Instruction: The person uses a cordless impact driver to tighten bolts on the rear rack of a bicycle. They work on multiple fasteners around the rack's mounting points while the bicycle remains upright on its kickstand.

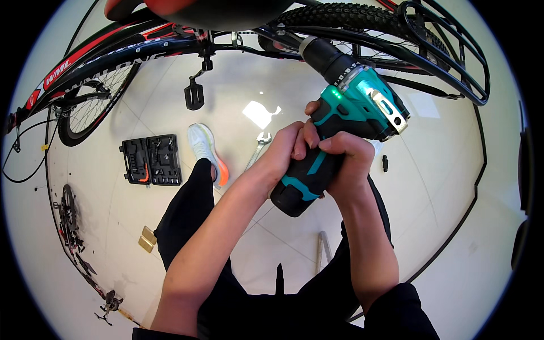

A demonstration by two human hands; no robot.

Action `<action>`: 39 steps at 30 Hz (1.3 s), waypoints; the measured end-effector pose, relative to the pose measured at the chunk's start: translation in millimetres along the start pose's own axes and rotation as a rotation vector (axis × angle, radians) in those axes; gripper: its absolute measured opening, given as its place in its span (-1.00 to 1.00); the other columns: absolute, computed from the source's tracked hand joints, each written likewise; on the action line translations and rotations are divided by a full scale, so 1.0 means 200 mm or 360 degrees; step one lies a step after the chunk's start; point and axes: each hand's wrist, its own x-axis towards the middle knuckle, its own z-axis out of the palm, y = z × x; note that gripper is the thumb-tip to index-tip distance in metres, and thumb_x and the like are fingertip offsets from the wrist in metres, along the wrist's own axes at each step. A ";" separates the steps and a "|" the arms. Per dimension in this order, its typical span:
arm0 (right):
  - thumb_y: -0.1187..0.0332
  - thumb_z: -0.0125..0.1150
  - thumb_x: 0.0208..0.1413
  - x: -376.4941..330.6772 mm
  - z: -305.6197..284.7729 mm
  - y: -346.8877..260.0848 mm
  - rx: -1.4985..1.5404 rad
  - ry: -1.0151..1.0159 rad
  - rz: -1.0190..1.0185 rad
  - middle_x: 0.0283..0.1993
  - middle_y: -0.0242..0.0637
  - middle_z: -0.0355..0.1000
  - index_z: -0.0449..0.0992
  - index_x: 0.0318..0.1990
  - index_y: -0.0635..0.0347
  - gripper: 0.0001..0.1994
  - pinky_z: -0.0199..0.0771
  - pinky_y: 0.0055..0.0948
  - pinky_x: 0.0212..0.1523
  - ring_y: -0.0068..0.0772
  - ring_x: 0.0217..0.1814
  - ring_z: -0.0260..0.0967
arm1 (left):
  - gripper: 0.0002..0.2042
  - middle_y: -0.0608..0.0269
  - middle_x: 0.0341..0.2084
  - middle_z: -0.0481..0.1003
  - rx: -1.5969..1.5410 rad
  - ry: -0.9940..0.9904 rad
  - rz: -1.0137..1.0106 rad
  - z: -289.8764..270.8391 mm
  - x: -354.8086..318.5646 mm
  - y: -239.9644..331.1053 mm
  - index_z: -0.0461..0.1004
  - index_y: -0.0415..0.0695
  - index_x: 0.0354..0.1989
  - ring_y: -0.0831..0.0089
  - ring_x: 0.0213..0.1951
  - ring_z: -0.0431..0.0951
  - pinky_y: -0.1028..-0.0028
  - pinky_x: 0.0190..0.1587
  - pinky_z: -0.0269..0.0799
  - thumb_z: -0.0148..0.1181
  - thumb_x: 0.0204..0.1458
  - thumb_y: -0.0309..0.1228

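A teal and black cordless drill [362, 96] is held up in front of me, tilted, with its black chuck pointing to the upper left. My left hand [290, 146] is closed on the left side of its handle, fingers near the trigger area. From the other side my right hand [352, 161] wraps the same handle, its thumb lying across the grip. Small green lights glow on the drill's body. Beyond the chuck is a black and red bicycle [113, 67]; I cannot tell whether the drill touches it.
The bicycle's rear wheel [351, 17] and black rack [470, 73] stand at the top right, its pedal [194, 96] nearer. On the tiled floor lie an open black tool case [164, 160], a wrench [260, 148], a small black piece [385, 164] and a gold box [147, 239].
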 end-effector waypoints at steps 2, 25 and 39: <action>0.46 -0.02 -0.34 -0.01 -0.01 0.00 0.0010 0.0001 0.0007 -0.52 -0.17 0.33 0.31 -0.05 0.40 -0.47 0.45 -0.32 -0.27 -0.14 -0.41 0.40 | -0.72 0.17 -0.66 0.26 -0.0015 0.0015 -0.0026 0.03 -0.01 0.00 0.19 -0.01 -0.54 0.14 -0.62 0.51 -0.01 -0.65 0.55 -0.27 0.15 -0.17; 0.42 -0.01 -0.36 0.01 0.02 0.02 -0.0057 0.0083 -0.0029 -0.54 -0.14 0.34 0.30 -0.08 0.44 -0.47 0.44 -0.32 -0.27 -0.15 -0.45 0.38 | -0.74 -0.12 -0.46 0.44 0.0097 0.0053 -0.0097 -0.02 0.00 0.04 0.27 -0.10 -0.36 -0.03 -0.54 0.55 -0.08 -0.60 0.57 -0.25 0.12 -0.18; 0.44 -0.01 -0.35 0.02 0.01 0.01 -0.0099 0.0112 0.0048 -0.54 -0.18 0.32 0.29 -0.07 0.41 -0.49 0.44 -0.31 -0.27 -0.15 -0.43 0.38 | -0.63 -0.15 -0.39 0.48 0.0133 0.0014 -0.0147 0.00 0.01 0.03 0.38 -0.12 -0.20 -0.04 -0.45 0.57 -0.06 -0.54 0.57 -0.20 0.06 -0.09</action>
